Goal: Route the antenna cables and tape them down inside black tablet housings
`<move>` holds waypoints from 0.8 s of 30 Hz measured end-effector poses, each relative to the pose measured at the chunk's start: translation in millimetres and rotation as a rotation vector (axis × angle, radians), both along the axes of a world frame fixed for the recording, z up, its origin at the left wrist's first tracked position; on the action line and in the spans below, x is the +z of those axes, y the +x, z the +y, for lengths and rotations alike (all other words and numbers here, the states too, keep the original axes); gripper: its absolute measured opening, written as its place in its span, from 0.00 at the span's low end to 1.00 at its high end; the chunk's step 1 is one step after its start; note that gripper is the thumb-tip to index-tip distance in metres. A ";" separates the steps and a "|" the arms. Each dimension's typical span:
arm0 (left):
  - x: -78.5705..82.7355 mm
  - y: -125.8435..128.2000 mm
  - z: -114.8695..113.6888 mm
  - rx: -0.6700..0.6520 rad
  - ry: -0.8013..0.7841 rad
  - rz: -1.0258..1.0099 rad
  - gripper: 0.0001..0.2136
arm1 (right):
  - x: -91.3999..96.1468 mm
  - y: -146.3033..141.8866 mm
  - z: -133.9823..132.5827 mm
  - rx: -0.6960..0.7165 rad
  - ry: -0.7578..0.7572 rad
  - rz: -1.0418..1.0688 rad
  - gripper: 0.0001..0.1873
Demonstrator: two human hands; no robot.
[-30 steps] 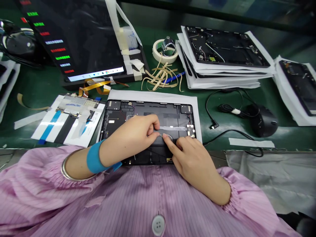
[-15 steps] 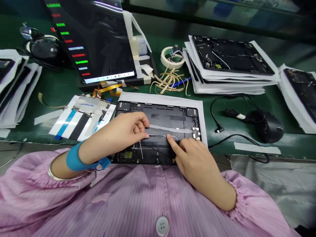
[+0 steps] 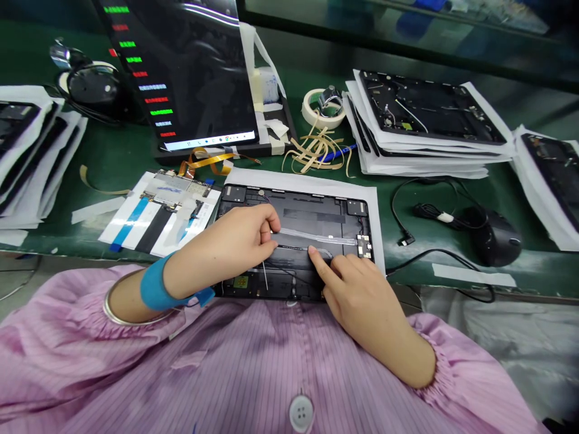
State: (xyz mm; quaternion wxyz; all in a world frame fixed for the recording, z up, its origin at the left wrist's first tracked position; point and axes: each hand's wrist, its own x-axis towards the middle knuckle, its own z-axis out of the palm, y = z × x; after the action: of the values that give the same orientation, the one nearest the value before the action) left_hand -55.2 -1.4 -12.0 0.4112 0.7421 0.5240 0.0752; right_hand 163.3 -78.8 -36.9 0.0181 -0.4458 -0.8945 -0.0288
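Observation:
An open black tablet housing (image 3: 310, 204) lies on a white sheet (image 3: 376, 223) right in front of me. My left hand (image 3: 239, 241) reaches over its left part, thumb and fingers pinched at the end of a thin dark cable (image 3: 293, 248). Farther along that cable, the index fingertip of my right hand (image 3: 359, 295) presses it against the housing, the other fingers loosely curled. Just beyond the cable runs a clear flat strip (image 3: 312, 236) towards a small circuit board (image 3: 363, 246). A loose white wire (image 3: 265, 277) sticks out below my left hand.
Left of the housing lies a circuit board assembly (image 3: 172, 193) with ribbon cables. A lit screen (image 3: 194, 78) stands behind it. Tape roll (image 3: 312, 111), tape strips (image 3: 312, 150) and a blue pen (image 3: 337, 154) lie beyond. Stacked housings (image 3: 434, 114) and a mouse (image 3: 497, 238) are right.
The view has shifted slightly, so most things appear a little farther right. Both hands keep nearly the same pose on the cable.

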 end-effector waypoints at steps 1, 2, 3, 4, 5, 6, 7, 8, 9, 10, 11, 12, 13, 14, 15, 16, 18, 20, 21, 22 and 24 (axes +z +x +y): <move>0.2 0.4 0.1 -0.003 0.006 0.004 0.06 | 0.1 0.0 -0.1 0.002 -0.002 -0.004 0.24; 0.2 0.6 0.0 -0.008 0.012 0.009 0.06 | 0.1 0.0 0.0 0.003 -0.004 -0.008 0.24; 0.2 0.6 -0.1 -0.016 0.016 0.013 0.06 | 0.1 0.0 0.1 0.005 -0.009 -0.012 0.24; 0.0 0.5 -0.2 -0.024 0.020 0.016 0.06 | 0.1 -0.1 0.4 0.007 -0.014 -0.016 0.24; -0.2 0.3 -0.2 -0.032 0.020 0.017 0.06 | 0.2 -0.4 0.8 0.011 -0.020 -0.020 0.24; -0.4 0.1 -0.2 -0.037 0.019 0.016 0.06 | 0.4 -0.8 1.3 0.016 -0.027 -0.023 0.25; -0.7 -0.2 0.1 -0.039 0.015 0.014 0.06 | 0.6 -1.5 1.8 0.021 -0.032 -0.026 0.25; -0.9 -0.5 0.5 -0.038 0.010 0.012 0.06 | 0.8 -2.4 2.5 0.026 -0.034 -0.028 0.25; -1.0 -0.8 1.2 -0.036 0.004 0.010 0.06 | 1.0 -3.5 3.1 0.031 -0.033 -0.029 0.25; -1.2 -1.1 2.0 -0.038 -0.003 0.007 0.06 | 1.2 -4.9 3.7 0.035 -0.029 -0.029 0.25; -1.3 -1.2 2.8 -0.041 -0.009 0.004 0.06 | 1.4 -6.4 4.2 0.040 -0.025 -0.031 0.25; -1.5 -1.4 3.6 -0.046 -0.015 0.000 0.06 | 1.5 -8.0 4.7 0.045 -0.021 -0.034 0.26; -1.7 -1.5 4.3 -0.053 -0.020 -0.004 0.07 | 1.6 -9.8 5.1 0.048 -0.020 -0.039 0.26; -2.0 -1.6 4.9 -0.060 -0.024 -0.008 0.07 | 1.7 -11.6 5.5 0.049 -0.021 -0.045 0.26; -2.3 -1.8 5.3 -0.064 -0.027 -0.012 0.07 | 1.7 -13.5 5.9 0.052 -0.023 -0.051 0.27; -2.5 -2.0 5.6 -0.064 -0.030 -0.016 0.07 | 1.7 -15.3 6.4 0.056 -0.026 -0.056 0.27; -2.9 -2.4 5.7 -0.061 -0.034 -0.023 0.07 | 1.6 -18.7 7.2 0.063 -0.028 -0.063 0.27; -2.6 -2.6 5.5 -0.057 -0.030 -0.025 0.07 | 1.3 -21.5 8.0 0.072 -0.025 -0.068 0.27; -2.2 -2.5 5.2 -0.057 -0.025 -0.022 0.07 | 1.1 -22.5 8.3 0.074 -0.023 -0.069 0.28; -1.6 -2.3 4.8 -0.058 -0.017 -0.018 0.07 | 0.9 -23.3 8.5 0.076 -0.022 -0.071 0.28; 0.2 -1.7 3.8 -0.059 0.002 -0.004 0.06 | 0.3 -24.3 8.7 0.081 -0.020 -0.070 0.27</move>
State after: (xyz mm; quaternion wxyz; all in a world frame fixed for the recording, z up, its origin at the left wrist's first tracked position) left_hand -56.9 2.4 -11.7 0.4134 0.7576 0.5009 0.0651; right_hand 139.0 -70.0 -36.6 -0.0164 -0.4082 -0.9121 -0.0348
